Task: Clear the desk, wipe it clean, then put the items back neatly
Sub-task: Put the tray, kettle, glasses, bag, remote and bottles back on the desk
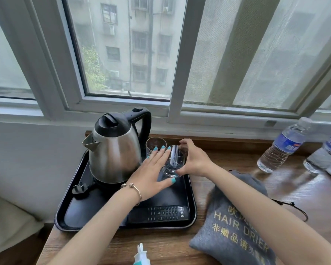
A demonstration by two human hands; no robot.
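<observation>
Head view: right hand (194, 159) grips a tilted glass (175, 161) (left hand (151, 173) flat, fingers straight) over the tray (191, 207).

In front of me a wide sliding window (126, 46) with a pale grey frame fills the wall. Through its clear middle pane I see a weathered grey apartment block (141, 41) and a bit of green foliage (94, 67). The panes to either side are veiled by mesh screen. Soft, overcast daylight comes in. Below the sill (227, 119) the wall (33, 159) is plain white. The wooden tabletop (227, 150) runs along under the window.
</observation>
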